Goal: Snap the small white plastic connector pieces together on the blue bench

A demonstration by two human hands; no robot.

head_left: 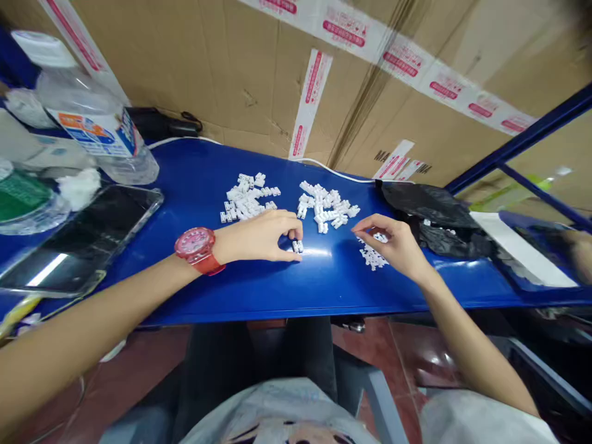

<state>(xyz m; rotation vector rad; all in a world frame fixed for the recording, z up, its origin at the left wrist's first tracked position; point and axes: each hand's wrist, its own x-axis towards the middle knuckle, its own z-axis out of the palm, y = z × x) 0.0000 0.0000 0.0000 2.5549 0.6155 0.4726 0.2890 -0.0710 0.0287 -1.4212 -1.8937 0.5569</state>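
Note:
My left hand (263, 235), with a red watch (198, 246) on the wrist, rests on the blue table (194, 185) and pinches a small white plastic part (298, 246) between thumb and fingers. My right hand (393, 243) hovers with fingers curled over a scatter of small white parts (372, 256), thumb and forefinger pinched on something I cannot make out. Two piles of the same white parts lie beyond the hands, one at the left (247, 198) and one in the middle (326, 206).
A phone (78, 240) lies at the left, with plastic water bottles (92, 117) and a tissue wad (79, 185) behind it. A black plastic bag (430, 213) sits at the right. Cardboard boxes (259, 68) wall off the back; a white cable (324, 165) runs along them.

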